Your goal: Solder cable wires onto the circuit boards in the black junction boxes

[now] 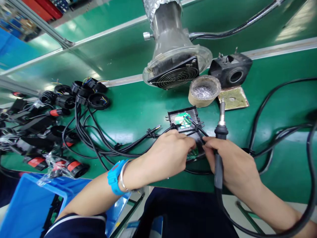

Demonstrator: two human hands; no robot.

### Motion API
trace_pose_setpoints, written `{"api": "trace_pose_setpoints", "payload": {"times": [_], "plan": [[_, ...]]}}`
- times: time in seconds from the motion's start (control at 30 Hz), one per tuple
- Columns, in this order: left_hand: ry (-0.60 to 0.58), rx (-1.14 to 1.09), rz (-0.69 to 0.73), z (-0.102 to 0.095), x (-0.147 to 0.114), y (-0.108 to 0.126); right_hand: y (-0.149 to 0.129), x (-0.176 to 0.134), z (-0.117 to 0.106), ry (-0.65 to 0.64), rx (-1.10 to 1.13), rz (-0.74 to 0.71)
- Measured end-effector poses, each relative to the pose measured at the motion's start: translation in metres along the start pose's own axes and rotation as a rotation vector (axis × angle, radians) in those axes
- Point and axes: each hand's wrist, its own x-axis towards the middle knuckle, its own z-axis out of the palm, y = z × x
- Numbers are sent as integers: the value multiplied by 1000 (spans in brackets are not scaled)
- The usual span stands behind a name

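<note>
Gripping: your right hand (235, 162), iron (219, 172), centre-right.
Left hand (167, 153): curled, grasp unclear.
Board (180, 119): centre; likely fragile, hold case (171, 119) rim.

The surface (133, 109) is green, the circuit board (180, 120) brighter green patched with white, its case (171, 119) black. The soldering iron (219, 167) is black and grey. At left, black connectors (81, 170) wear red bands (73, 164); the wristband (114, 178) is blue.

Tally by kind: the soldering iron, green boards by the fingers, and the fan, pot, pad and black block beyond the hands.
Soldering iron: 1
Green boards, one mostly hidden: 2
Hooded fan: 1
Pot of silvery bits: 1
Square pad: 1
Black block with round hole: 1
Total: 7
</note>
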Motion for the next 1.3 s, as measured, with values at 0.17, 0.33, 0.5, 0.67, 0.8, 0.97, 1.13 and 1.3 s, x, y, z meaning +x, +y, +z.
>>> {"api": "trace_pose_setpoints", "payload": {"times": [0.17, 0.33, 0.5, 0.67, 0.8, 0.97, 1.13, 1.3], "plan": [[44, -287, -139, 1, 7, 4, 1, -2, 2, 3, -22, 23], [-40, 116, -80, 23, 18, -1, 3, -4, 4, 32, -22, -3], [-78, 189, -45, 22, 17, -3, 4, -5, 6, 39, 26, 11], [-58, 192, -78, 20, 17, -4, -1, 0, 1, 102, 51, 22], [-15, 220, -141, 23, 16, -1, -4, -4, -28, 141, 173, 84], [-22, 224, -169, 25, 16, 0, 5, -24, -67, -5, 284, 35], [6, 215, -130, 25, 14, -2, 0, -22, -64, -22, 281, 7], [30, 184, -98, 26, 13, -6, -7, -13, -45, 19, 361, -6]]}}
